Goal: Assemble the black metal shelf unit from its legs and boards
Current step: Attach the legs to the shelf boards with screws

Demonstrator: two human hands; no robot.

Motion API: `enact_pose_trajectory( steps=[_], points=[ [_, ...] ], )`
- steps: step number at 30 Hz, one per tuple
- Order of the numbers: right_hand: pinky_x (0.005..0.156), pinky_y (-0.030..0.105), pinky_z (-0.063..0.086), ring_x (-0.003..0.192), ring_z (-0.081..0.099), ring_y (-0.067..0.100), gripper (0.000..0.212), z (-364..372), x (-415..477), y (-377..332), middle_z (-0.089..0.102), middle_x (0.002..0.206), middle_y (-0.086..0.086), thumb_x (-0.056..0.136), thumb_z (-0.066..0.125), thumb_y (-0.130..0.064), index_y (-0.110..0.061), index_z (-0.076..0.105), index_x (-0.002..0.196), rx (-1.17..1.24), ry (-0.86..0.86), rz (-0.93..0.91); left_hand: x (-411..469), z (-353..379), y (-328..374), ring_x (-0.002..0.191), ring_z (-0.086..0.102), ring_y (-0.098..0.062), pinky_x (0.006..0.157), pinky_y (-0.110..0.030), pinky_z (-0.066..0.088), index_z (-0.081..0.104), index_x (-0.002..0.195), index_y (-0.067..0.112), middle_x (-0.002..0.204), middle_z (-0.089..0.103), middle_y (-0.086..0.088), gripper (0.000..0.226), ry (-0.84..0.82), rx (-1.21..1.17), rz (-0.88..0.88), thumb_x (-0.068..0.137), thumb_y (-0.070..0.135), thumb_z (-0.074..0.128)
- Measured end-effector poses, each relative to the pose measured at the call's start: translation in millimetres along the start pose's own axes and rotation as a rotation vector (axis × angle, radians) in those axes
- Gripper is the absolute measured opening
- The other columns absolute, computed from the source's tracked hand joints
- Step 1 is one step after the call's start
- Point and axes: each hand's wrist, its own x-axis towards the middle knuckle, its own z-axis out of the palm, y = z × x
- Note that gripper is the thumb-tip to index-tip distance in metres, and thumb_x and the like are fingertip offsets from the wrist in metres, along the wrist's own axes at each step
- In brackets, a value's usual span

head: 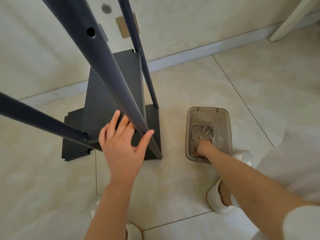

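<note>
The black shelf unit stands on the tiled floor, with three dark round legs rising toward me: a near leg [107, 66], a left leg [34, 118] and a far leg [138, 49]. A black board [112, 84] sits between the legs above a lower black board [154, 122] near the floor. My left hand [121, 144] rests with straight fingers on the upper board's near edge, its thumb pressing a screw head on the near leg. My right hand [203, 148] reaches down into a translucent bin [188, 135] holding several loose screws [206, 130]; its fingers are hidden.
A wall with a pale baseboard [190, 56] runs behind the unit, carrying a brass-coloured plate [124, 26]. A white furniture leg [287, 21] slants at the top right. My white shoes [218, 200] stand beside and below the bin on the beige tiles.
</note>
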Motion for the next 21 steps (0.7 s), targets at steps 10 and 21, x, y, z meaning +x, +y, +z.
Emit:
enact_pose_trajectory(
  steps=[10,21],
  points=[
    [0.082,0.038,0.048,0.113,0.059,0.032,0.035,10.7,8.1,0.4,0.06,0.125,0.013,0.092,0.048,-0.006,-0.011,0.056,0.125,-0.112,0.079,-0.028,0.0,1.6,1.1,0.133,0.053,-0.03,0.109,-0.05,0.034,0.072,0.118,0.013,0.132,0.066,-0.004,0.051,0.004,-0.008,-0.008,0.093,0.054,0.054],
    [0.058,0.031,0.055,0.068,0.059,0.026,0.017,-14.8,4.4,8.8,0.059,0.078,0.019,0.089,0.06,0.006,-0.002,0.055,0.075,0.811,-0.078,-0.007,0.5,1.3,3.4,0.133,0.053,-0.032,0.108,-0.053,0.036,0.072,0.119,0.014,0.133,0.066,-0.004,0.051,-0.008,-0.014,-0.015,0.093,0.053,0.054]
  ],
)
